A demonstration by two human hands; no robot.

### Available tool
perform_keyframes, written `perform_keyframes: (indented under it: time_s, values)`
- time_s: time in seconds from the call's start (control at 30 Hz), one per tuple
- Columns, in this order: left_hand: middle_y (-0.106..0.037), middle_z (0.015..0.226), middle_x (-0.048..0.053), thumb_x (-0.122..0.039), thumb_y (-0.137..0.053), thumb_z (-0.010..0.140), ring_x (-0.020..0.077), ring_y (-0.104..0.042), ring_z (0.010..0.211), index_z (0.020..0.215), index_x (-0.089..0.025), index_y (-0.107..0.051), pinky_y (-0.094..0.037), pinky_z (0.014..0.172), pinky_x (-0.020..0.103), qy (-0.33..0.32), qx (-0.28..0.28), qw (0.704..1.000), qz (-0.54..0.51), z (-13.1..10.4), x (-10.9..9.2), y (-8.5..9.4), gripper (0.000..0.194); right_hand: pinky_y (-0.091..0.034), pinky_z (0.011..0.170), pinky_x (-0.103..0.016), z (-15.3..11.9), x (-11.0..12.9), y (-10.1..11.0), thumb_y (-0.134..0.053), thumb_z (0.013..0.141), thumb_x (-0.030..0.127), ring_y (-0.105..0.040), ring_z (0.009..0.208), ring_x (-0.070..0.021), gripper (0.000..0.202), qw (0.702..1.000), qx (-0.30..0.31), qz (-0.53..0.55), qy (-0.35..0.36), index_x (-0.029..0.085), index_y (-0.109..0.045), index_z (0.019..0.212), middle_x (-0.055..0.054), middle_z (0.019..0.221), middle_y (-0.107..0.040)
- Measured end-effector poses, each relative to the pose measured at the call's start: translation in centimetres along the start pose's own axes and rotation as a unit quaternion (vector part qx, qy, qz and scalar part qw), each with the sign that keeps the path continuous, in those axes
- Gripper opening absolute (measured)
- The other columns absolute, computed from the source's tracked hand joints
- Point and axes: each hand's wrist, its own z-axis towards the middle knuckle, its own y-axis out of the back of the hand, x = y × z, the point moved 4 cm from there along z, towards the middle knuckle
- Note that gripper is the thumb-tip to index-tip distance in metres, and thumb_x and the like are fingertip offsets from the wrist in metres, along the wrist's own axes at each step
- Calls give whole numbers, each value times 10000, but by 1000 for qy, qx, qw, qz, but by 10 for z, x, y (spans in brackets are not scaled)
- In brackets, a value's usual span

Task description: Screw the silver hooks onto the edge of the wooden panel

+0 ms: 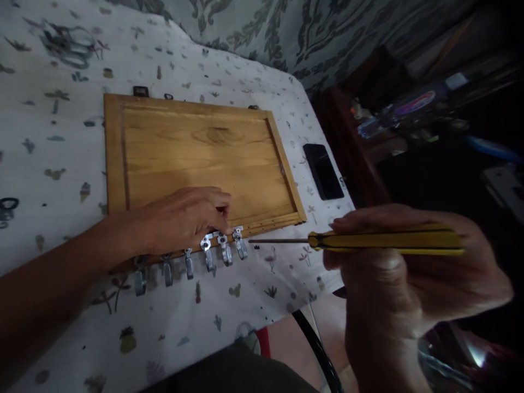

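Observation:
A wooden framed panel (pixel 200 158) lies on the patterned tablecloth. Several metal hooks or clips (pixel 207 256) line its near edge, bent ends hanging past the wood. My left hand (pixel 184 215) rests over that edge with fingers curled together, the tips close to the clips near the right end; what they pinch, if anything, is hidden. My right hand (pixel 393 289) is closed around the yellow handle of a screwdriver (pixel 380 240). The screwdriver's shaft points left, its tip beside the rightmost metal clip (pixel 239 245); I cannot tell whether they touch.
A black phone (pixel 323 172) lies right of the panel. Small dark objects (pixel 141 91) sit along the panel's far edge, and a blurred bundle (pixel 67 43) is at the far left. A plastic bottle (pixel 413 106) stands out in the dark area beyond the table's right edge.

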Motion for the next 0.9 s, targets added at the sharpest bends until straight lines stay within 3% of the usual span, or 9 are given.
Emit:
perform_keyframes:
  time_s: [0.23,0.5,0.73,0.9]
  values:
    - [-682,934,48,27,-472,829,150,-610,876,877,-183,-761,-449,767,252,-1,4,1000,5,-1,0,0,361,-514,350,-248,-1,1,-13,-748,873,233,-654,504,-113,163,996,68,7,55,194,-730,1030,-34,881,-755]
    - [-681,953,48,17,-497,855,145,-608,876,923,-191,-766,-460,775,250,0,-1,1000,-8,-1,1,-1,347,-561,425,-296,-5,-4,-13,-733,896,286,-694,583,-146,177,994,109,-14,15,245,-717,1067,-36,935,-747]
    - [-681,966,53,0,-485,863,149,-609,894,917,-186,-768,-465,796,260,3,-1,1000,-10,-1,3,-2,343,-574,446,-313,-8,-7,-12,-752,883,288,-699,604,-156,206,995,100,5,-12,239,-714,1080,-44,950,-741]
    - [-669,953,37,10,-482,848,140,-603,904,935,-196,-770,-448,801,243,10,11,1000,-6,-1,3,-2,365,-578,450,-319,-6,-5,-15,-776,862,294,-695,605,-167,231,993,120,7,10,248,-709,1078,-47,931,-746]
